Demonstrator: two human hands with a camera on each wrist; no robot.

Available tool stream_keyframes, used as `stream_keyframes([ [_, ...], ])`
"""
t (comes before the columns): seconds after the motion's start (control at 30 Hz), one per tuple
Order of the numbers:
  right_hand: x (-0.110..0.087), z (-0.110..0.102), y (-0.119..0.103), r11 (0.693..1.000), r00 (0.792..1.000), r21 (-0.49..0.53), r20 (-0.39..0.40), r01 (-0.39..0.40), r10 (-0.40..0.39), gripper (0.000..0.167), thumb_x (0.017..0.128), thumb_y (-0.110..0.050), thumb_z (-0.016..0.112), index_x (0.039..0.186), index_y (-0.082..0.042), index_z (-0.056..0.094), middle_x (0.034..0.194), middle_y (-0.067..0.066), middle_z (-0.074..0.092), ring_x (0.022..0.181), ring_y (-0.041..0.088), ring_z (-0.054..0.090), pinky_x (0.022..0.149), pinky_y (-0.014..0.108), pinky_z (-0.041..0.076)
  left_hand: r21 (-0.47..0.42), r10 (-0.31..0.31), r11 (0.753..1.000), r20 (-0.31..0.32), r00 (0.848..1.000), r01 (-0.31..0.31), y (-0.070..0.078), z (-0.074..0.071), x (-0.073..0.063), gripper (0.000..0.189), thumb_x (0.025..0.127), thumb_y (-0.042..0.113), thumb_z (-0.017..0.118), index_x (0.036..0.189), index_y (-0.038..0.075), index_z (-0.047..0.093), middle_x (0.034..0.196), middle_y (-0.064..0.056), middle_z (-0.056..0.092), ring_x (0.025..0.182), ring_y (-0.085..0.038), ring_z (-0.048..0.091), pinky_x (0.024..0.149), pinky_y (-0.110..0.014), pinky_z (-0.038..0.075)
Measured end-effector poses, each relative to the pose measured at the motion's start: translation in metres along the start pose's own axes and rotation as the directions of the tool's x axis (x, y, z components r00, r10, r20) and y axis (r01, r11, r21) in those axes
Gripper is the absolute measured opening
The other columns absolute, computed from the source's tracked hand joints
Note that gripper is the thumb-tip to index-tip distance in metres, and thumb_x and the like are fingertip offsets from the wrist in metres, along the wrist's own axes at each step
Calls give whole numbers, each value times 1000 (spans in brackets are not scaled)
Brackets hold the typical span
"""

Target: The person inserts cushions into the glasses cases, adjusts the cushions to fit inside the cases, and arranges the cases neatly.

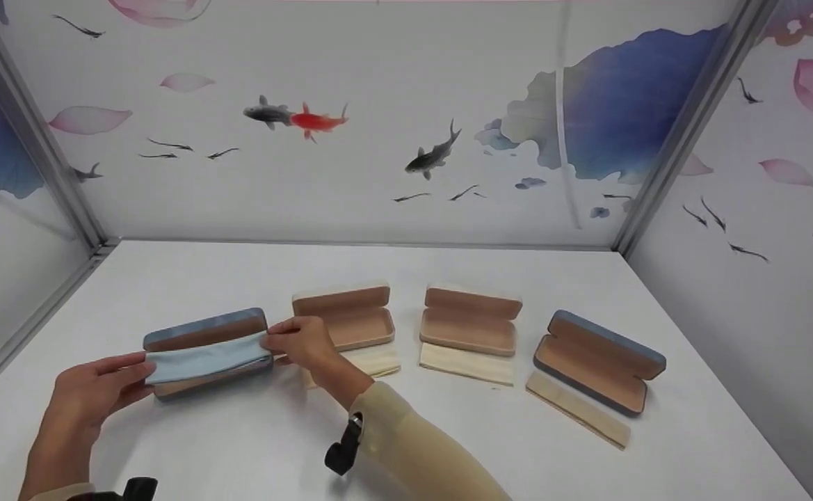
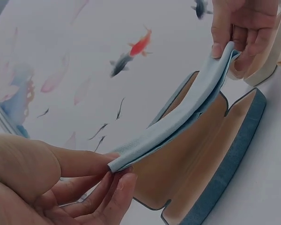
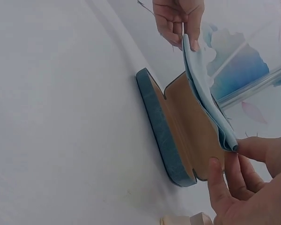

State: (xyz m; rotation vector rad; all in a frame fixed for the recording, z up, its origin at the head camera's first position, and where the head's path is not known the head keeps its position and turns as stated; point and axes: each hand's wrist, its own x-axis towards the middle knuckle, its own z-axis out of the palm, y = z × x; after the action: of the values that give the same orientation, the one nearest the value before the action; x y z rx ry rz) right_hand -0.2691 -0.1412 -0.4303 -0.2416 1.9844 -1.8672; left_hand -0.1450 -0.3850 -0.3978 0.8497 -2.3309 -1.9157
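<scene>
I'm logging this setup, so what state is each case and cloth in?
Pale blue fabric cloth: folded, pinched at both ends
Left blue oblong case: open
Left cream oblong case: open
Right cream oblong case: open
Right blue oblong case: open
Three beige fabric cloths: lying flat

A white tabletop (image 1: 190, 278) reaches back to a white rear wall (image 1: 378, 56), with matching left (image 1: 10, 285) and right walls (image 1: 782, 299) enclosing its sides. Grey metal posts (image 1: 690, 125) line the corners. The walls carry watercolour-style art: dark fish (image 1: 432, 154), one red fish (image 1: 317, 122), pink petals (image 1: 90, 120) and a large blue wash (image 1: 642, 104). Soft, muted light leaves faint shadows on the tabletop.
</scene>
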Motion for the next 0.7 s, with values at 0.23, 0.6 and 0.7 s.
stream_keyframes([
  [0.23, 4, 6, 0, 997, 998, 54, -37, -53, 55, 9, 86, -7, 77, 94, -6, 72, 88, 6, 72, 78, 16, 71, 75, 32, 62, -38, -10, 999, 36, 999, 11, 0, -7, 4, 77, 92, 19, 74, 150, -12, 33, 84, 15, 61, 74, -3, 71, 72, -22, 60],
  [0.6, 7, 11, -2, 997, 998, 65, -55, -39, 43, 13, 84, -1, 77, 96, -4, 73, 92, 7, 71, 80, 17, 73, 78, 32, 62, -63, 12, 998, 0, 1000, -12, -7, -3, 10, 73, 93, 15, 72, 149, -12, 35, 93, 9, 62, 74, 0, 69, 74, -21, 59],
  [0.7, 8, 12, -2, 998, 998, 56, -60, -31, 34, 12, 85, -2, 77, 95, -4, 72, 91, 6, 70, 80, 16, 72, 78, 32, 62, -71, 0, 997, -16, 1000, -1, -10, -2, 12, 71, 93, 14, 72, 148, -12, 37, 96, 6, 63, 74, 0, 68, 74, -20, 59],
])
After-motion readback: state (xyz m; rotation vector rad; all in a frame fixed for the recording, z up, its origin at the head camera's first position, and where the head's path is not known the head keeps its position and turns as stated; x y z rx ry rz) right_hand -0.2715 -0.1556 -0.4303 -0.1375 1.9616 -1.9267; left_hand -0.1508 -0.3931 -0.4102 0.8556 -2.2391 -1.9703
